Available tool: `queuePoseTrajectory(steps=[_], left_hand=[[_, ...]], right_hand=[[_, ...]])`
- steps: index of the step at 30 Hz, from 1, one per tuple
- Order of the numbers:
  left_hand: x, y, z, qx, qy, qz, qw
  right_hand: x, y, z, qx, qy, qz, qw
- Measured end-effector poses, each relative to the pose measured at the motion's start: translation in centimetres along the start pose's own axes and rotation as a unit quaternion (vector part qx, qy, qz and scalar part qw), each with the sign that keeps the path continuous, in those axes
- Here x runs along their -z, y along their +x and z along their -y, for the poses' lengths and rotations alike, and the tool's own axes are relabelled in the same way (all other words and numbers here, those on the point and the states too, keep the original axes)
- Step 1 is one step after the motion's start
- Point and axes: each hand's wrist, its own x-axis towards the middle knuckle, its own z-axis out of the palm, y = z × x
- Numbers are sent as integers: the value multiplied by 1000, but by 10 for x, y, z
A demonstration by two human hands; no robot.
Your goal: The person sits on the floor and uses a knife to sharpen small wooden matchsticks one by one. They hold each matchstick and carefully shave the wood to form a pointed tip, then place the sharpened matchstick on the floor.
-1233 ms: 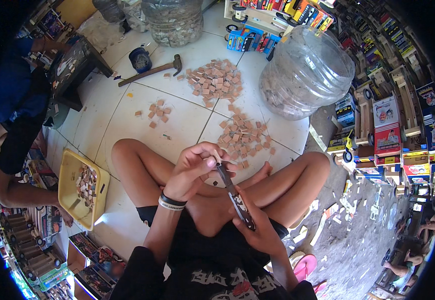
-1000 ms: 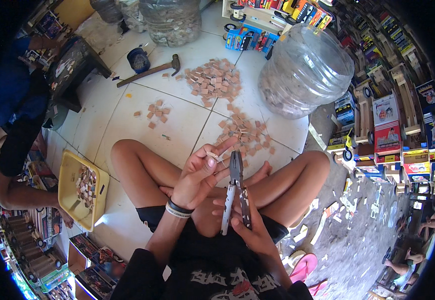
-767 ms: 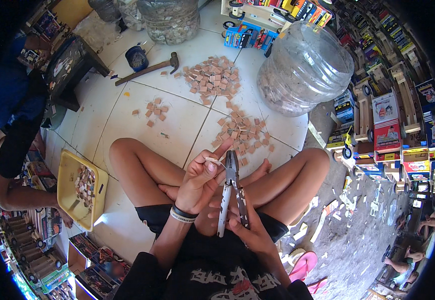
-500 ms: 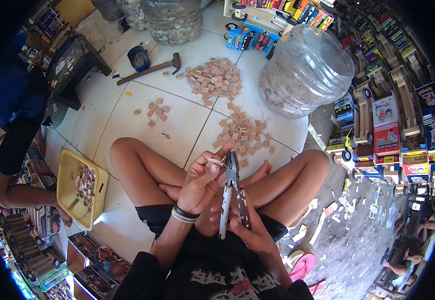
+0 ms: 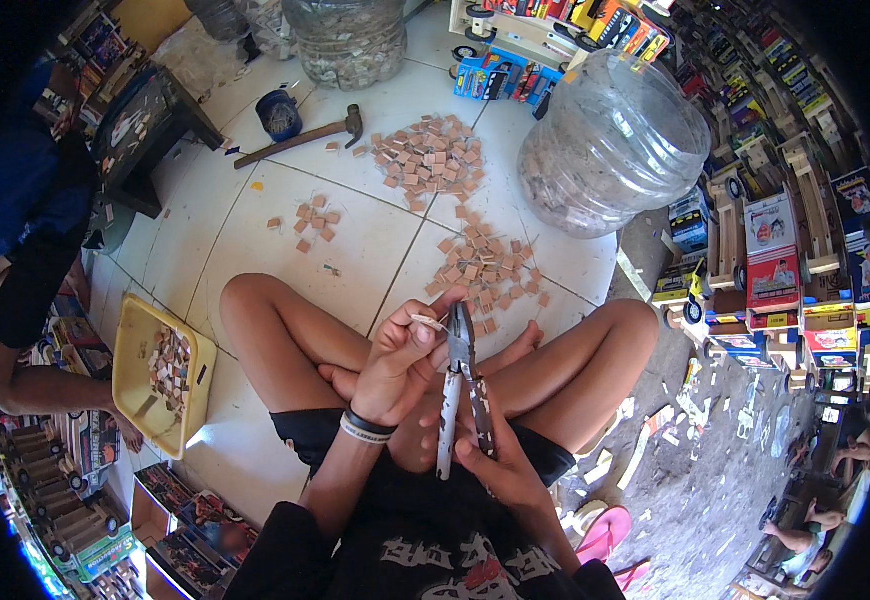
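Between the thumb and fingers of my left hand is a small wooden tile, seen nearly edge-on. The jaws of a pair of pliers meet the tile's right side; whether they grip a wire there is too small to tell. My right hand wraps round the pliers' handles, which are pale with worn dark patches and point down toward my lap. Past my crossed legs, a pile of small wooden tiles with thin wires lies on the floor, and a larger tile pile sits behind it.
A hammer and a blue cup lie beyond a few loose tiles. At left stands a yellow basin of tiles, near another person's leg. A clear plastic jug and stacked wooden toy trucks fill the right.
Both hands and the pliers hold almost the same place. The tile has tilted slightly and the pliers have shifted a little.
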Motion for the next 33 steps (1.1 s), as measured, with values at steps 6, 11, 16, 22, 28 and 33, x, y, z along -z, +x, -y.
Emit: queuePoseTrajectory(steps=[6,11,16,22,28,33], left_hand=[[1,0,-1,-3,-3,-5,1000],[1,1,-1,-4,-13,-4,1000],[0,1,-1,-4,-20,-6,1000],[-1,1,-1,-3,-20,-3,1000],[-1,-1,0,-5,-13,-1,1000],[-2,-1,0,-4,-22,-5,1000]], right_hand=[[-5,1,2,4,23,0,1000],[-4,3,2,9,31,8,999],[-3,4,2,12,23,8,1000],[-4,4,4,12,11,-4,1000],[-4,4,2,14,5,-11,1000],[-3,2,4,6,-4,-9,1000]])
